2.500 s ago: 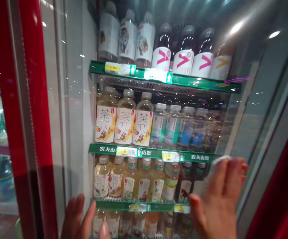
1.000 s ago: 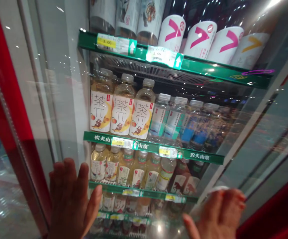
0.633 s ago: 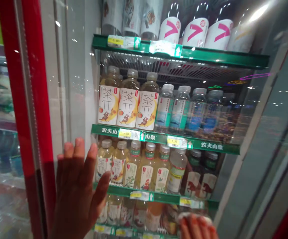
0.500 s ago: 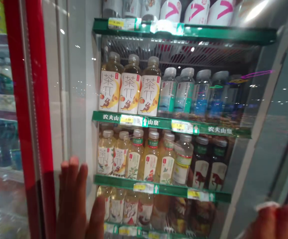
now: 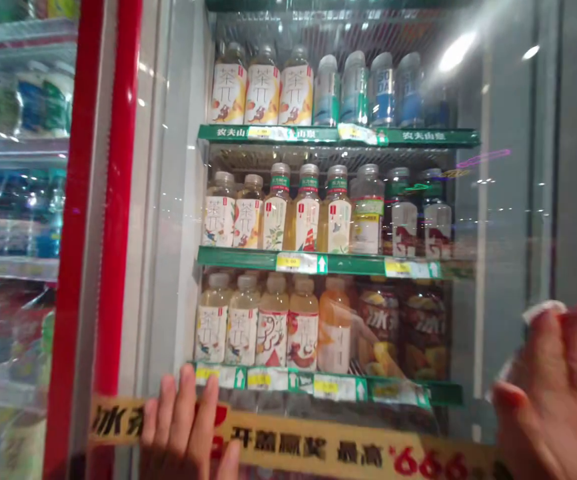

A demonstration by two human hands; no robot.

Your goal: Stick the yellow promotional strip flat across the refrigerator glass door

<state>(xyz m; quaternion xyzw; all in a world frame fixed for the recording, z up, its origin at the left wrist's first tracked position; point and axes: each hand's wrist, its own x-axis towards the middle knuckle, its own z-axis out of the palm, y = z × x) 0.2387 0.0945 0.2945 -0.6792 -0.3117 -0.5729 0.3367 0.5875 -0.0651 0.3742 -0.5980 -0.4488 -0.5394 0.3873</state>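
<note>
My left hand (image 5: 186, 427) is spread with its fingers stretched upward, in front of the yellow banner strip on the glass door (image 5: 506, 220). Nothing shows in that hand. At the right edge, my right hand (image 5: 563, 393) is bent over a white cloth or tissue (image 5: 543, 310), whose edges poke out by the fingertips and thumb. That hand is at the right side of the glass. A banner (image 5: 268, 433) with dark and red characters runs across the low part of the door. Behind the glass, bottled drinks (image 5: 308, 213) stand in rows.
Green shelf edges (image 5: 238, 255) with price tags carry the bottles. A red upright frame (image 5: 123, 167) stands left of the door, and another cooler with drinks (image 5: 13, 213) lies beyond it. Light reflections (image 5: 457, 52) streak the upper right glass.
The view has tipped downward, so the shelves sit higher and the banner has come into view. Both hands appear further up in the picture, and more of my right hand shows.
</note>
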